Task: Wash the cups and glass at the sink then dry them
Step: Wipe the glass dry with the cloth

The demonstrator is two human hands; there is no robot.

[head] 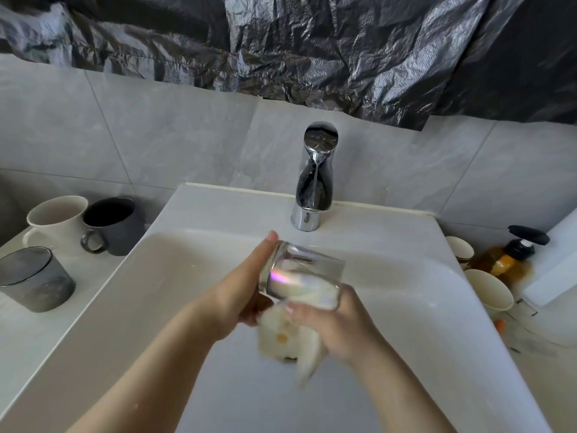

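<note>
A clear glass (301, 275) lies on its side over the white sink (175, 276), base to the left. My left hand (243, 292) grips the glass at its base. My right hand (337, 323) holds a white cloth (287, 335) against the glass near its rim, and the cloth hangs down blurred below. On the left counter stand a white mug (56, 220), a dark grey mug (114, 225) and a smoky grey glass (32, 278), all upright.
A chrome tap (313, 179) rises behind the basin; I see no water running. At the right stand cream cups (488, 290), an amber pump bottle (505, 260) and a white box (559, 260). Grey tiles and black plastic sheeting cover the wall.
</note>
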